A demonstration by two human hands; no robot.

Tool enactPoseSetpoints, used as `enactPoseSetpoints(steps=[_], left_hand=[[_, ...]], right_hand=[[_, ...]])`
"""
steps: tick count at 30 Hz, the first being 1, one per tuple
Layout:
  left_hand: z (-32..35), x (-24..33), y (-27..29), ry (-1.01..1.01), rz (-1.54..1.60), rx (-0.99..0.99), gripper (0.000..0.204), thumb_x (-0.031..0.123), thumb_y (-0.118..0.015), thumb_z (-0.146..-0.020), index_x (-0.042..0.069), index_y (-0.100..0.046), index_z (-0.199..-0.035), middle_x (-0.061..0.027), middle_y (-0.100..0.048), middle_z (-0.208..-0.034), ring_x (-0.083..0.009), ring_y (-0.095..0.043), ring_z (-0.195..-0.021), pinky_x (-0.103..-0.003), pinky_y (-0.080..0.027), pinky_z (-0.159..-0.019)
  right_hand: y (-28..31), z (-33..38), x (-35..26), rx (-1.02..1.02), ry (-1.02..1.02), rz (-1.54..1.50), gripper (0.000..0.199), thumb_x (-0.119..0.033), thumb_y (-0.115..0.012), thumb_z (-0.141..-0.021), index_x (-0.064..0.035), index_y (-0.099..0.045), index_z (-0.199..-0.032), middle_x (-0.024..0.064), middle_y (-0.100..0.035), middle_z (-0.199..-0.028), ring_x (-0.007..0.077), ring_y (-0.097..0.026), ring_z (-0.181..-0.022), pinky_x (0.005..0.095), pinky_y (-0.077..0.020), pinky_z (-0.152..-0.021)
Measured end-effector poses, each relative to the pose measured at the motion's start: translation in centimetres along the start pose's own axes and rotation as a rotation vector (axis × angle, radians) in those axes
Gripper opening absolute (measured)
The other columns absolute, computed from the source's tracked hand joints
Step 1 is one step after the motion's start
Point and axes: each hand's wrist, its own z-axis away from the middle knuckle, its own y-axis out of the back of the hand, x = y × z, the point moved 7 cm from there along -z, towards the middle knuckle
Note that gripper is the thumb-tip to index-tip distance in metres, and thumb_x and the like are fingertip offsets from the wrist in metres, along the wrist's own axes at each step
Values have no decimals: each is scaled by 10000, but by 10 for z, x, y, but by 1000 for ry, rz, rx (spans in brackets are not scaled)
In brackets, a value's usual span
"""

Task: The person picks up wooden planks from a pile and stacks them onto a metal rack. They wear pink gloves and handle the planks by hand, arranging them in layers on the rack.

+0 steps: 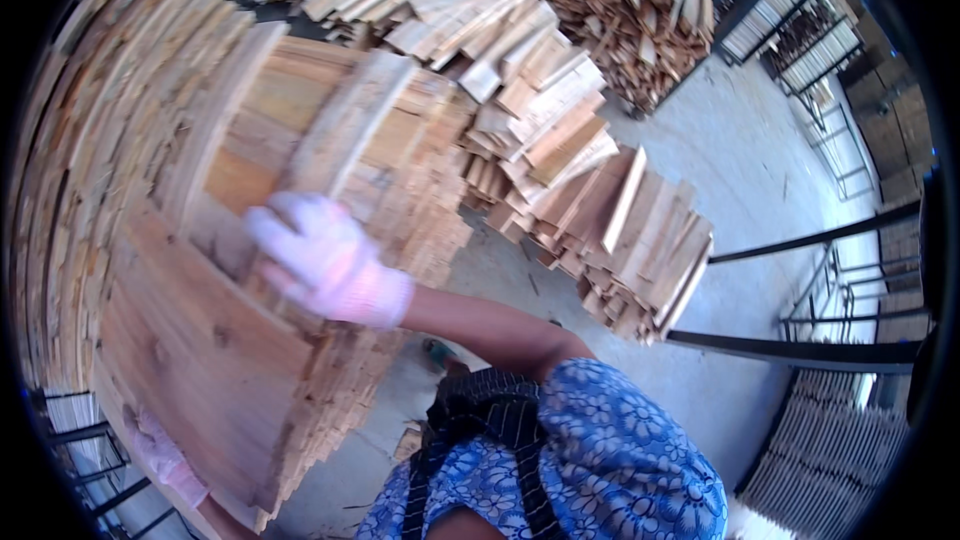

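My right hand (pixel 325 262), in a white-pink knit glove and smeared by motion, is at the near end of a narrow wooden plank (pixel 355 115). Its fingers appear curled round that end. The plank slants away across a tall stack of boards (pixel 420 190). On the near part of the stack lies a wide reddish-brown board (pixel 190 350). Against this board's left edge rests my left hand (pixel 165 460), gloved likewise, its fingers stretched along the wood. Another narrow plank (pixel 225 115) lies farther left on the stack.
A high wall of stacked boards (pixel 100 140) rises at the left. Rows of cut planks (pixel 560 130) curve along the right, with a heap of scrap wood (pixel 600 0) behind. Dark metal bars (pixel 800 348) and racks stand at the right over grey concrete floor (pixel 740 150).
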Motion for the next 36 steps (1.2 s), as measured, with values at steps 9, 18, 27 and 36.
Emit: enactPoseSetpoints(steps=[9,18,27,36], left_hand=[[319,426,-221,-702,419,-811,421,278,-636,-987,43,-623,-1336,-187,-670,-1286,-369,-622,-1211,-460,-484,-1043],[643,626,-574,-692,265,-1535,649,415,-649,-961,57,-462,-1470,-248,-583,-1413,-398,-571,-1303,-454,-456,-1082],[777,664,-749,-512,-79,-1557,804,452,-704,-873,5,-413,-1474,-302,-605,-1333,-417,-583,-1267,-455,-462,-1053],[753,605,-716,-321,453,-1503,529,217,-752,-860,-12,-546,-1290,-184,-658,-1022,-260,-638,-927,-410,-515,-864]], right_hand=[[260,542,278,-327,-1536,262,453,-293,-511,-958,-61,-614,-1333,274,-651,-1252,443,-580,-1234,501,-463,-1045],[447,792,336,-109,-2063,330,565,-430,-579,-904,-56,-642,-1322,268,-679,-1253,421,-640,-1188,462,-497,-1020],[478,781,453,428,-2431,399,950,-568,-726,-805,-115,-372,-1562,286,-474,-1462,462,-504,-1332,527,-431,-1110],[477,791,461,283,-2418,397,847,-568,-746,-779,-78,-479,-1417,279,-458,-1413,473,-497,-1296,553,-456,-1065]])
